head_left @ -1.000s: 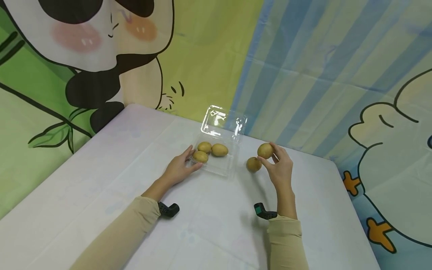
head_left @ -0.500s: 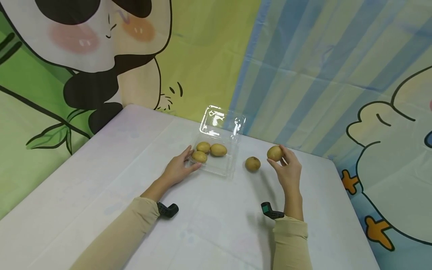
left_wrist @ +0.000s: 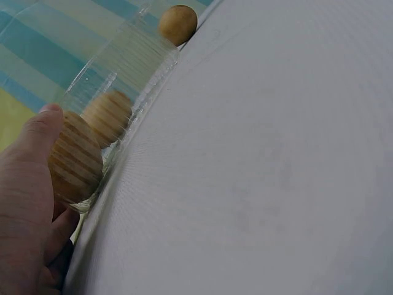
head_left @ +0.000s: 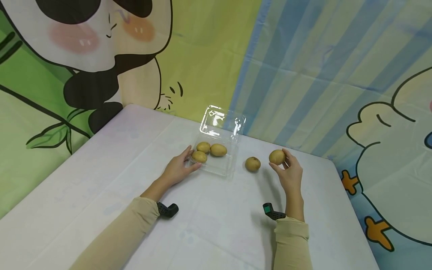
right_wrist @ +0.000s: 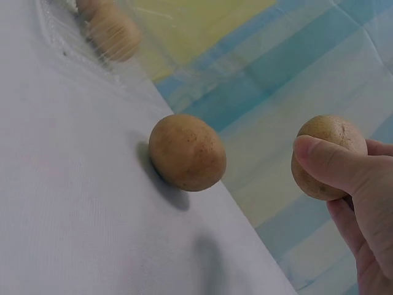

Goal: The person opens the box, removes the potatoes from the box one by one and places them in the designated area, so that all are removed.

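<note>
On the white bench (head_left: 216, 232), toward its far edge, I see a clear plastic box (head_left: 219, 167) with its lid (head_left: 222, 122) raised at the far side. Three potatoes lie close together in the box: a back potato (head_left: 203, 147) and a front potato (head_left: 199, 157) at the left, and a third potato (head_left: 218, 150) to the right of these two, leaving the near right part of the tray bare. Whether all three touch, I cannot tell.

The person's left hand (head_left: 179, 169) holds the near left corner of the box, its grip closed round the plastic, thumb along the near wall and fingers at the left side. The front potato sits just behind the ribbed wall beside that thumb.

Well to the right of the box, the right hand (head_left: 291, 174) has its grip on another potato (head_left: 277, 157), pinched between thumb and fingers and lifted clear of the bench. Between the box and this hand, a loose potato (head_left: 252, 164) rests on the bench, apart from both, its shadow beside it.

Both arms wear beige sleeves (head_left: 118, 232), and a small black camera (head_left: 168, 210) juts out at each wrist. Behind the bench hangs a printed cloth (head_left: 209, 75) with a panda (head_left: 91, 90) at the left, blue stripes, and a white bird (head_left: 395, 161) at the right.
</note>
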`<state>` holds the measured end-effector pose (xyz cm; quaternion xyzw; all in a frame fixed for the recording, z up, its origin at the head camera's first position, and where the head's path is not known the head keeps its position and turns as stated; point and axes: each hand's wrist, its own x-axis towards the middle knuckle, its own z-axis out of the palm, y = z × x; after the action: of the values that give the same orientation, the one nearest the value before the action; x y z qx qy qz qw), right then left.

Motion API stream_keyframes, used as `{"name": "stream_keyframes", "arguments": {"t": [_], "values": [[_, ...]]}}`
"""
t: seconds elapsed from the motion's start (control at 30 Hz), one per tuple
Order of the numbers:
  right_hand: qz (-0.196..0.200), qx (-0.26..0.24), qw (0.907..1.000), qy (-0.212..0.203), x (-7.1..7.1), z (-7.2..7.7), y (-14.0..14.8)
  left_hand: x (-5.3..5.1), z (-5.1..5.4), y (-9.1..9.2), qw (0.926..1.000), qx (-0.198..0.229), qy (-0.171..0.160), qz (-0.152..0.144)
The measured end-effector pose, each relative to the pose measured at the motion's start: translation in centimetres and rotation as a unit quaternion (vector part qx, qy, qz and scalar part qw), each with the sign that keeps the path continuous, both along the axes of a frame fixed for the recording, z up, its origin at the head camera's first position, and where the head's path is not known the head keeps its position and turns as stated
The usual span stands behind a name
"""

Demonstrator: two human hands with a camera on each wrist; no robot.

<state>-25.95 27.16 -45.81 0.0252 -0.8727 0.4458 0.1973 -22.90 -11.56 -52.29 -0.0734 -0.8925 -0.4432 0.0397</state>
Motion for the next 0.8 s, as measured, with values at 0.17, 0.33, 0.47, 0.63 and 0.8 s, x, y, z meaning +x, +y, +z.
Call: {"name": "stream_keyframes", "arguments": {"t": [0.17,0.33,0.47,0.63,0.8], "values": [[0.007,-0.015,0.9997,-0.020,-0.2,-0.7,0.4,0.1,0.0,0.0,1.0000,0.002,0.001,-0.001],[0.013,-0.019,0.9996,-0.014,-0.2,-1.2,0.7,0.1,0.0,0.0,1.0000,0.004,-0.001,-0.001],[0.015,-0.022,0.9995,-0.014,-0.2,-1.5,0.9,0.1,0.0,0.1,1.0000,0.003,0.000,-0.001],[0.025,-0.011,0.9995,-0.014,-0.2,-1.5,1.0,0.0,0.0,0.1,1.0000,0.003,0.002,0.000],[0.028,0.007,0.9994,-0.020,-0.1,-1.5,1.0,0.0,0.0,0.0,1.0000,0.002,0.002,-0.001]]}}
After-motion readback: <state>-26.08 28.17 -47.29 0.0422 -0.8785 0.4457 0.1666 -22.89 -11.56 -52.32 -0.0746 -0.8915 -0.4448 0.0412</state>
